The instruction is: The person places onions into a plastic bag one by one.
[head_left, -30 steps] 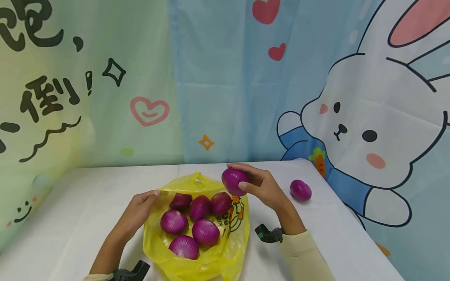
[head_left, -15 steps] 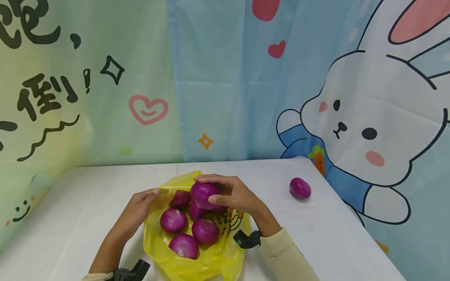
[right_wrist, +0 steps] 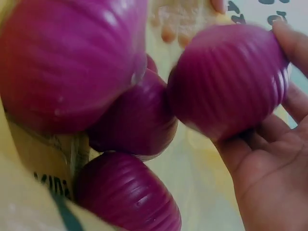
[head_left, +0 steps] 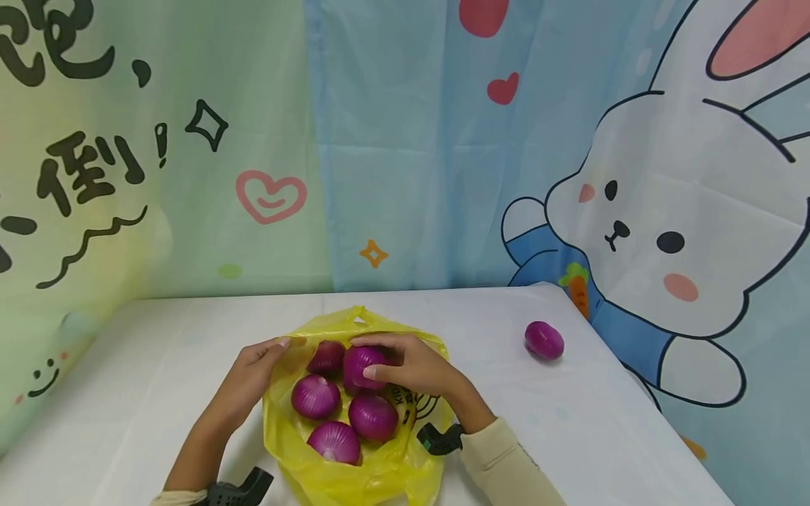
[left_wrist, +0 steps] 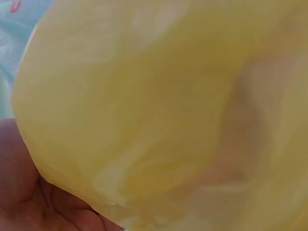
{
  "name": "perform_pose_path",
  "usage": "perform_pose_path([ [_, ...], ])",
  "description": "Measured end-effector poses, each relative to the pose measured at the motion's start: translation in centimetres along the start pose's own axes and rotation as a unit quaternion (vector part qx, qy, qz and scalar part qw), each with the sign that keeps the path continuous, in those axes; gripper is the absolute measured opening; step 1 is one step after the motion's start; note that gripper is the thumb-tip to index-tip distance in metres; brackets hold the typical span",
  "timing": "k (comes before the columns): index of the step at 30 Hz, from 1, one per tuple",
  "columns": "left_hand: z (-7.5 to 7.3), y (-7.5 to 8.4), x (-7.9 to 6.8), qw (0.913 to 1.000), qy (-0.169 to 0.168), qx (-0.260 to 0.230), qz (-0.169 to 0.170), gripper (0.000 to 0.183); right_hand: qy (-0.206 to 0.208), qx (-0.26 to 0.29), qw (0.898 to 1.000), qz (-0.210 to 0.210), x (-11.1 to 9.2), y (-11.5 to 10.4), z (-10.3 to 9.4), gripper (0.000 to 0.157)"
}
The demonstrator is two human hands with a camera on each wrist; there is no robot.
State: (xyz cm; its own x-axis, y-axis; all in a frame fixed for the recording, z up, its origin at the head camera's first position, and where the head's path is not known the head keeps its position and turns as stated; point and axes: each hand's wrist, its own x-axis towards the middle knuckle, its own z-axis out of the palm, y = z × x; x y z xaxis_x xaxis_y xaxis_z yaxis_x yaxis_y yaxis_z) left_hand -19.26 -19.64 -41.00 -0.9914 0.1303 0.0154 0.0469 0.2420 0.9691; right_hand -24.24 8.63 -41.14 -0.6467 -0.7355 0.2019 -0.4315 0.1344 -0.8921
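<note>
My left hand (head_left: 253, 376) pinches the left rim of a yellow plastic bag (head_left: 285, 450) and holds its mouth wide. In the left wrist view the bag (left_wrist: 125, 106) covers most of the picture, hiding the fingertips. Inside the bag my right hand (head_left: 411, 365) grips a red onion (head_left: 362, 367), thumb on the near side and fingers over the top. The right wrist view shows that onion (right_wrist: 231, 79) between thumb and fingers, close beside other onions. Several more lie in the bag, among them one onion (head_left: 315, 397) at left and one onion (head_left: 334, 443) at the front.
A single red onion (head_left: 544, 341) lies on the white tabletop (head_left: 506, 309), right of the bag. Behind the table hangs a printed curtain (head_left: 392, 140) with a cartoon rabbit. Each wrist wears a black camera (head_left: 439, 439).
My right hand has carried its onion from the bag's right rim leftward and down among the other onions. The left hand keeps its place on the rim.
</note>
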Motion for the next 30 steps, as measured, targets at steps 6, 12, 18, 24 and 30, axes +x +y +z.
perform_pose_path([
  [6,0.0,0.0,0.0,1.0,0.006,0.003,-0.005,0.05,0.039,-0.046,0.998,0.008,0.3,0.4,0.2,0.045],
  [12,0.1,0.0,0.0,0.9999,0.011,0.0,-0.006,0.05,0.028,-0.101,0.994,0.011,0.3,1.8,0.9,0.043],
  [18,0.3,0.2,0.0,0.9999,0.009,0.003,-0.005,0.049,-0.004,-0.169,0.986,0.013,0.6,2.5,1.8,0.046],
  [24,0.3,0.5,0.0,0.9999,0.012,0.005,-0.007,0.049,-0.035,-0.199,0.979,0.035,0.9,2.6,2.2,0.048],
  [30,0.3,0.3,0.0,0.9998,0.014,0.006,-0.011,0.05,-0.043,-0.205,0.977,0.034,0.8,2.6,2.4,0.052],
])
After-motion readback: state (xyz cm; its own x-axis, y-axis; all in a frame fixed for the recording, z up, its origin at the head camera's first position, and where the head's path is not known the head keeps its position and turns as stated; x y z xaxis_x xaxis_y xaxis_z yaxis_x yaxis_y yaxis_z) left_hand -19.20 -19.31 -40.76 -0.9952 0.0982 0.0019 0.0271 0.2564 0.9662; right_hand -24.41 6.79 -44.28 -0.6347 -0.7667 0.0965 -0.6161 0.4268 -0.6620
